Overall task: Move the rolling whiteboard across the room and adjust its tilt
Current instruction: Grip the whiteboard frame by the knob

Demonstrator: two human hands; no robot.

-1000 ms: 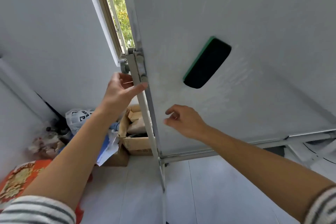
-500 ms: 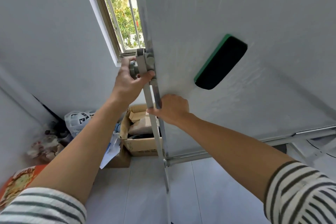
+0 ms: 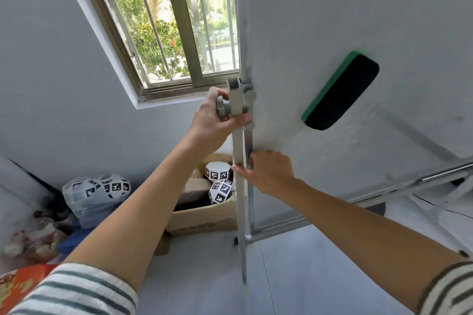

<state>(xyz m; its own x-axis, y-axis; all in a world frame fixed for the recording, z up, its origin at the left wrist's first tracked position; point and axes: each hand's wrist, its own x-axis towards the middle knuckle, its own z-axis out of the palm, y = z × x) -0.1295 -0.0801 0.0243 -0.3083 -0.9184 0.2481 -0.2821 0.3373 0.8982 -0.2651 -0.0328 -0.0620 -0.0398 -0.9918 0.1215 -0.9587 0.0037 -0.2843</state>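
Striped sleeves frame the bottom corners, and both bare forearms reach up and forward to the board's left edge. The right hand (image 3: 268, 174) is the nearer grip: its fingers curl round the edge of the whiteboard (image 3: 358, 20) where it meets the grey upright post (image 3: 239, 161), the thumb pressed on the post's near face, so it is clenched on the frame. The board surface spreads up and to the right of this grip, leaning toward the camera at its top.

Above and just left of it, the left hand (image 3: 212, 123) closes on the grey knob (image 3: 222, 108) at the head of the post, fingers behind the knob and thumb lying across the post's front. Just right of this grip sit the round grey pivot fittings (image 3: 248, 96) that join post and board.

Well right of both grips, a green-backed black eraser (image 3: 340, 92) clings to the board face. Below the right hand the post runs down to a horizontal rail (image 3: 332, 215) over the pale tiled floor (image 3: 204, 276).

Beyond and below the left grip, an open cardboard box (image 3: 204, 217) holds white blocks with black square markers; further left a plastic bag (image 3: 94, 194) holds more of them. Farthest, above the left grip, a barred window (image 3: 166, 20) shows green foliage outside.
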